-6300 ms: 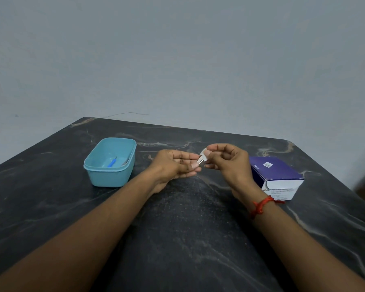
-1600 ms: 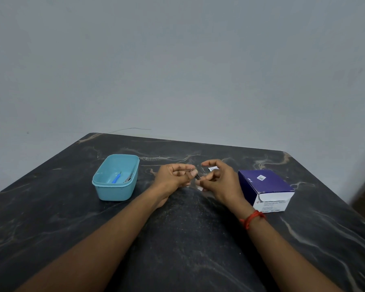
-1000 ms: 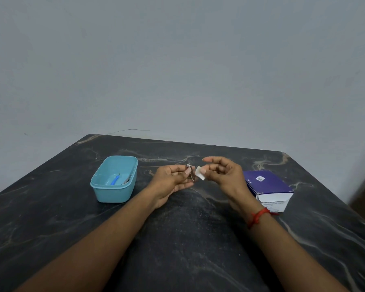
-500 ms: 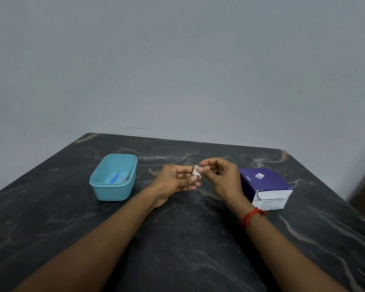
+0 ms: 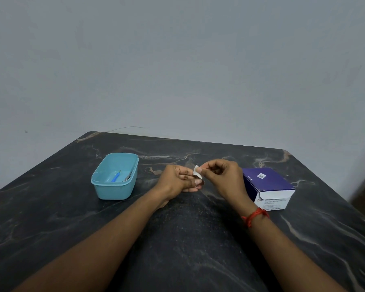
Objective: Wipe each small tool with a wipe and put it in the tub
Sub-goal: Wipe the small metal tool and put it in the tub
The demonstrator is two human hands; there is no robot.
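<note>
Wipe (image 5: 196, 170) pinched in right hand (image 5: 222, 179) fingers, pressed on small metal tool (image 5: 201, 182) gripped by left hand (image 5: 175, 181) over table (image 5: 177, 245) centre. Tool axis hidden. Tub (image 5: 114, 193) toward left edge; left hand nearer.

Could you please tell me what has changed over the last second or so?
The right hand brought the wipe back left onto the small tool pinched in the left hand; they were apart a second ago. The tub, its contents and the box stayed put.
</note>
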